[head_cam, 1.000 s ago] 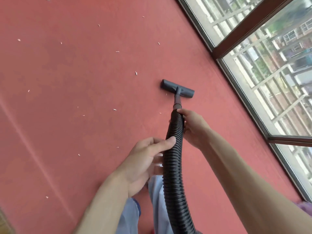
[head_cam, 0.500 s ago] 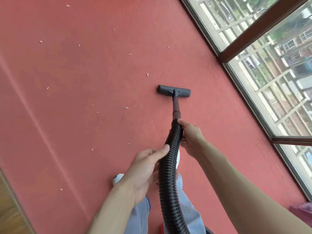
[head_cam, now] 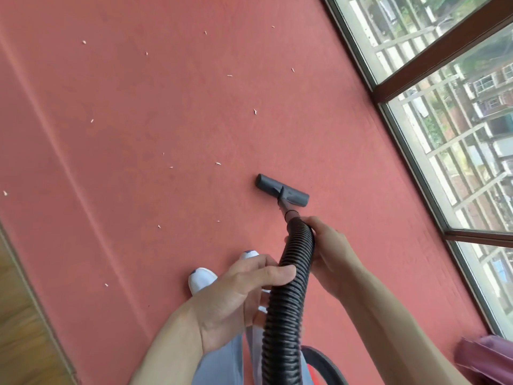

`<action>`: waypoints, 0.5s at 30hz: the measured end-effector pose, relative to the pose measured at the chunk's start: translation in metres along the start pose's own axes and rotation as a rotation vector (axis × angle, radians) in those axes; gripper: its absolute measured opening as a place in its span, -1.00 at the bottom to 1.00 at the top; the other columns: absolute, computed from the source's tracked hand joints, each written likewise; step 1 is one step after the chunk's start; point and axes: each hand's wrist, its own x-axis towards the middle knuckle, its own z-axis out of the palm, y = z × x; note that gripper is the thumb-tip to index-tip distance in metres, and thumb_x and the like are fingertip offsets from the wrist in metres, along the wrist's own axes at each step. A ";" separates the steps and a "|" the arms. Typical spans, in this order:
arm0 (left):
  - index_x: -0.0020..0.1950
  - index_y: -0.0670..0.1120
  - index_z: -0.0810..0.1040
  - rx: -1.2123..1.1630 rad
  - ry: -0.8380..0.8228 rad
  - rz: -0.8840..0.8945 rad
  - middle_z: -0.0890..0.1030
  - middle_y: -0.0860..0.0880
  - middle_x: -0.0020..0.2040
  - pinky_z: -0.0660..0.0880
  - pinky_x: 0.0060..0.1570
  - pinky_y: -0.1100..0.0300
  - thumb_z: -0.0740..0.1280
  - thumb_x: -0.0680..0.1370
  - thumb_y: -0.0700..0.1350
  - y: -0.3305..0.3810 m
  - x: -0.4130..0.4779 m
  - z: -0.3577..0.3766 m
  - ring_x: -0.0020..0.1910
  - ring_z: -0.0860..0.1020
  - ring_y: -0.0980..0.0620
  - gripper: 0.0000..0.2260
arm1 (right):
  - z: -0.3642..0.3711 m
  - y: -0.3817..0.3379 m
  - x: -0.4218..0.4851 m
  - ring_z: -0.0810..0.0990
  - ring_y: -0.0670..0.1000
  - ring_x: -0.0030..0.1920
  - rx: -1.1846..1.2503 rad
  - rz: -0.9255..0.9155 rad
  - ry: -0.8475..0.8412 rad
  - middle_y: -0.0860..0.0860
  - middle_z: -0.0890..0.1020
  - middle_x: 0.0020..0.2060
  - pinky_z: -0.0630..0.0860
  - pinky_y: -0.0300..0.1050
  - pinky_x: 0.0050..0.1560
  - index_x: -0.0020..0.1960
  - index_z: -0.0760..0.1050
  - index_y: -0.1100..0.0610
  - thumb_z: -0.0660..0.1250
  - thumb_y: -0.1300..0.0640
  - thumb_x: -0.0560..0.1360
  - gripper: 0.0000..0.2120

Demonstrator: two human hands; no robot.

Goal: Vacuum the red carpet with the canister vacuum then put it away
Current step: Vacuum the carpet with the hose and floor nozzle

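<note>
Underfoot, red carpet (head_cam: 194, 107) — flecked white — meets window (head_cam: 449, 112).

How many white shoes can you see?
2. One shoe sits left of the left hand; the other shoe peeks out above it, mostly hidden.

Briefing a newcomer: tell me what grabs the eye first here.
A black ribbed hose, gripped by the left hand and right hand, ends in a dark nozzle flat on the red carpet at centre. Pale scraps dot the carpet left of it; a large window fills the right edge.
</note>
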 end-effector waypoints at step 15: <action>0.12 -0.30 0.55 -0.158 0.254 0.236 0.59 -0.27 -0.13 0.59 -0.09 -0.08 0.39 0.55 -0.02 -0.003 0.008 -0.020 -0.21 0.62 -0.21 -0.66 | 0.050 -0.027 0.048 0.57 0.16 -0.12 0.003 -0.097 -0.042 0.23 0.59 -0.09 0.58 0.11 0.03 0.11 0.50 0.34 0.42 0.14 0.48 -0.68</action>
